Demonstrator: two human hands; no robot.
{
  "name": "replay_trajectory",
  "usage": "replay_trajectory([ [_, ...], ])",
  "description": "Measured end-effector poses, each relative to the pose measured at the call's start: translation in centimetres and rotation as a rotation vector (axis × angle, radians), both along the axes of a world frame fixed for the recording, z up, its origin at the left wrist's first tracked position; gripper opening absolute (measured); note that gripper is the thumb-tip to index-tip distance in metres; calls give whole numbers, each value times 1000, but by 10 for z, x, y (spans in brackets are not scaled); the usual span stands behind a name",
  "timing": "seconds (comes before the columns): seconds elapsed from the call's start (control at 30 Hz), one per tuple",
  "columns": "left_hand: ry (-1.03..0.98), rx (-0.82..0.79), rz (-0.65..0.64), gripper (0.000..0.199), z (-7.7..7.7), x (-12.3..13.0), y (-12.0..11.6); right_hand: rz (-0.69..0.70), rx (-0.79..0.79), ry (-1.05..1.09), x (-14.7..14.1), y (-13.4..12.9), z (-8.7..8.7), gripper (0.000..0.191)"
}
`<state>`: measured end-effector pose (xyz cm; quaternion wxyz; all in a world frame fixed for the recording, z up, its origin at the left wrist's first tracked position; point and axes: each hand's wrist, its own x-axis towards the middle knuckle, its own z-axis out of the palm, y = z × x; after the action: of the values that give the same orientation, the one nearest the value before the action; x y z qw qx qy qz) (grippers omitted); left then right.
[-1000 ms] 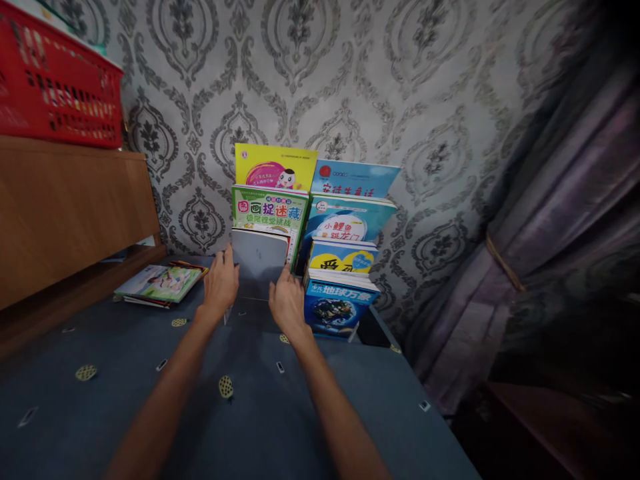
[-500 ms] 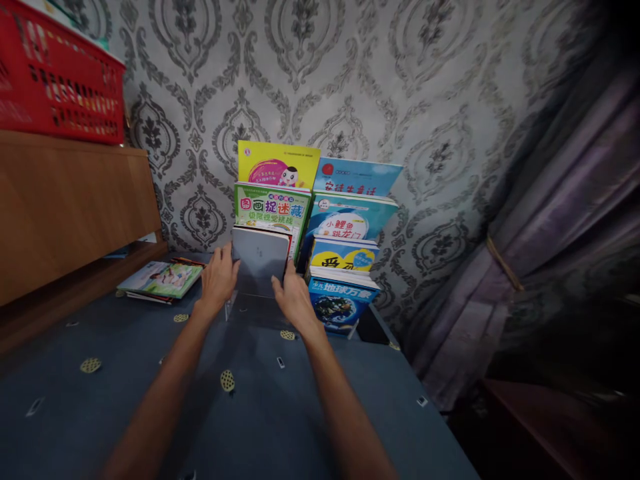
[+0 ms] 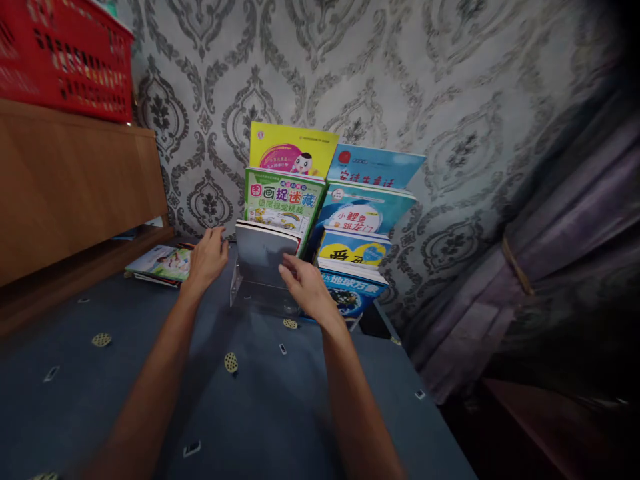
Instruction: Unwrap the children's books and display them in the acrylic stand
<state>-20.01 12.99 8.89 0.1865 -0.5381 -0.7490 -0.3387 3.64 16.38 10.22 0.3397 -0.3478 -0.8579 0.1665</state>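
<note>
A grey-covered book (image 3: 263, 252) stands upright in a clear plastic book stand (image 3: 260, 295). My right hand (image 3: 306, 283) is at its right edge, fingertips on or just before the cover, fingers loosely apart. To the left of the stand my left hand (image 3: 207, 259) hovers with bent fingers, holding nothing and apart from the grey book. Behind the grey book rise a green picture book (image 3: 283, 193) and a yellow book (image 3: 295, 150). In the right column stand several blue books, with an earth-covered book (image 3: 353, 293) in front.
A small stack of books (image 3: 160, 263) lies flat at the left, beside a wooden cabinet (image 3: 80, 193) bearing a red basket (image 3: 65, 60). A dark flat object (image 3: 375, 323) lies right of the stand. A purple curtain (image 3: 475, 320) hangs at the right.
My left hand has come off the grey book's left edge and moved left. My right hand has shifted onto the front of its right side. The view has moved slightly closer.
</note>
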Motion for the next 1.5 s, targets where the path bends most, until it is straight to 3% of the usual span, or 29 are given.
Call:
replay_trajectory([
  [0.17,7,-124,122,39,-4,-15,-4,39,22,-68,-10,4,-10,44],
  [0.3,-14,-214,181,38,-16,-35,-2,55,7,-62,-9,7,-13,43],
  [0.47,-38,-383,312,38,-51,-55,3,61,0,-64,-8,7,-12,42],
  [0.63,-94,-510,459,60,-90,-66,4,114,-9,-129,-9,2,-7,39],
  [0.8,-37,-499,466,50,-108,-80,3,159,-22,-224,-9,-11,-1,39],
  [1.0,47,-527,392,49,-108,-86,-4,281,14,-366,-25,-40,-2,39],
  [1.1,92,-545,370,48,-105,-83,-14,384,38,-449,-36,-62,-16,38],
  [1.23,171,-561,340,45,-98,-77,-29,567,74,-572,-36,-90,-47,30],
  [1.37,258,-575,306,46,-94,-64,-49,619,85,-552,-15,-112,-89,29],
  [1.5,356,-579,252,48,-100,-50,-78,618,117,-458,14,-129,-128,36],
])
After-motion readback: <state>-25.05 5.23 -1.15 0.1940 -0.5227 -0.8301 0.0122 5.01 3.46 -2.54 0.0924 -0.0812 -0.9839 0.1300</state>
